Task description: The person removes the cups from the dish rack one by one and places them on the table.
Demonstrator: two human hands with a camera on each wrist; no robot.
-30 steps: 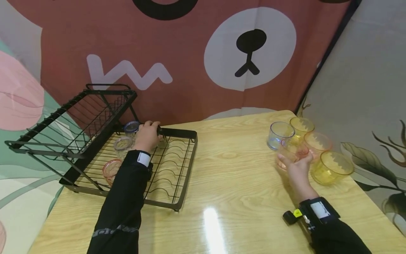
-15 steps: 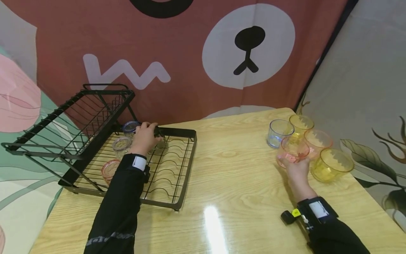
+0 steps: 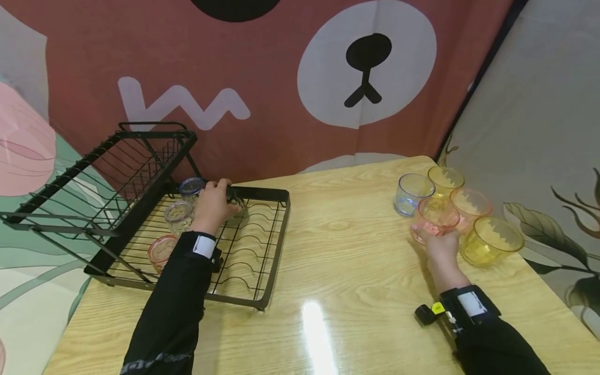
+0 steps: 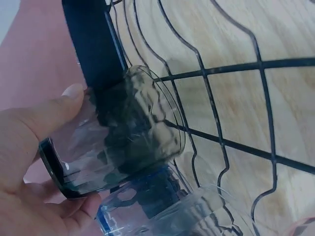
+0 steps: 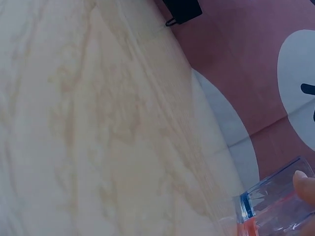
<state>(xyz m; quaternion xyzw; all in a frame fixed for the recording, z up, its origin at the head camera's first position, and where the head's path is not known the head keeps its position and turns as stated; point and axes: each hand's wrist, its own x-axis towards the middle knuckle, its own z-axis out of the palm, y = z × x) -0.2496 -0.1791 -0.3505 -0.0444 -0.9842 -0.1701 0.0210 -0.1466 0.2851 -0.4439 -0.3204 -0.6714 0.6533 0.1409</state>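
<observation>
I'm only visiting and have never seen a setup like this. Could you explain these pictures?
There is no robot here, just a person's bare hands. The wide picture comes from a camera worn on the head; the two close ones come from cameras on the wrists. On the wooden table stands a black dish rack. The left hand holds a dark-edged glass at the rack, near three other glasses. The right hand grips a pink glass, beside a blue glass, another pink glass and two yellow glasses.

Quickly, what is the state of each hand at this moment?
Left hand: closed, holding the dark-rimmed tumbler.
Right hand: closed, holding the pink tumbler.
</observation>
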